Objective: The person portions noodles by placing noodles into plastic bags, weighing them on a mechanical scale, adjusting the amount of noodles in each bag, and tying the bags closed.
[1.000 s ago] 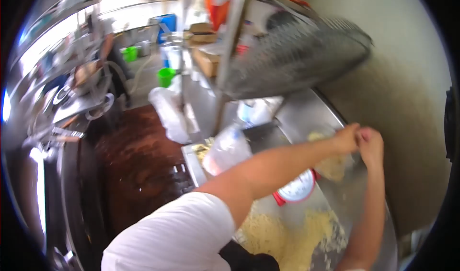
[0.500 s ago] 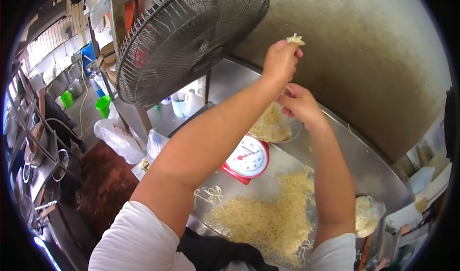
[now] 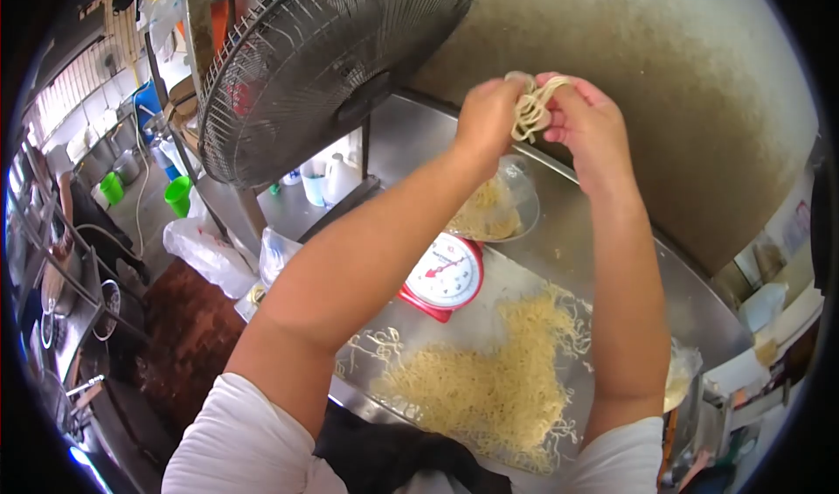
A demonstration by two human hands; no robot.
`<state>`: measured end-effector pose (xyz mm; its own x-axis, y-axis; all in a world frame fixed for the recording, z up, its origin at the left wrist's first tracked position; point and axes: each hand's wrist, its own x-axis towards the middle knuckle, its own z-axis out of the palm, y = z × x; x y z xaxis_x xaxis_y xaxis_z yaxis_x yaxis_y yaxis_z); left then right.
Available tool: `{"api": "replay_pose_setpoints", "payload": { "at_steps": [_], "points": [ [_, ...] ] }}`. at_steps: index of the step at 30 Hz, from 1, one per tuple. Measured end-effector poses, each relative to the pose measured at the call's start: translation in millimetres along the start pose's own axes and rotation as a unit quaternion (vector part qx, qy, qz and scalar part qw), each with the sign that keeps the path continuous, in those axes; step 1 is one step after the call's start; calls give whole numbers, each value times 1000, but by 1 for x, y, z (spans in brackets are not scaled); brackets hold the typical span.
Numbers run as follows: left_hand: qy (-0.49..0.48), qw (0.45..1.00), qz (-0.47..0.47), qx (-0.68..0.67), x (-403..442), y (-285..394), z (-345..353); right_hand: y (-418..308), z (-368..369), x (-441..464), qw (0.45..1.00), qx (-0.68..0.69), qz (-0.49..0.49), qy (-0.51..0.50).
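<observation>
Both my hands are raised above a red weighing scale (image 3: pixel 444 271) with a round white dial. A small bunch of pale noodles (image 3: pixel 530 116) hangs between them. My left hand (image 3: pixel 486 116) is closed around one side of the bunch. My right hand (image 3: pixel 592 128) pinches strands at the other side, fingers curled. Just below, a clear plastic bag (image 3: pixel 517 198) with noodles inside rests in a round pan on the scale. Nearer to me, a wide heap of loose noodles (image 3: pixel 489 380) spreads over the metal table (image 3: pixel 603 267).
A large black fan (image 3: pixel 332 74) stands at the left, close to my left forearm. The stained wall (image 3: pixel 664 127) rises behind the table. Another bag of noodles (image 3: pixel 682 376) lies by my right elbow. White plastic bags (image 3: pixel 212 253) sit at the left.
My right hand has risen from beside the scale's bag to meet my left hand at the noodles. The bunch, which stuck out above my left fist, now hangs between both hands.
</observation>
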<state>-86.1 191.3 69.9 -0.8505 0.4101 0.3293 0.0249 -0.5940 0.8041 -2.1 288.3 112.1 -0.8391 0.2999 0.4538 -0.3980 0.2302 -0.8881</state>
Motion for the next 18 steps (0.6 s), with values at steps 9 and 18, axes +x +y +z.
{"api": "replay_pose_setpoints", "payload": {
  "at_steps": [9, 18],
  "points": [
    [-185, 968, 82, -146, -7, 108, 28, 20, 13, -36, 969, -94, 115, -195],
    [-122, 970, 154, -144, -37, 155, 39, -39, 6, -47, 998, -53, -40, -23]
  ]
}}
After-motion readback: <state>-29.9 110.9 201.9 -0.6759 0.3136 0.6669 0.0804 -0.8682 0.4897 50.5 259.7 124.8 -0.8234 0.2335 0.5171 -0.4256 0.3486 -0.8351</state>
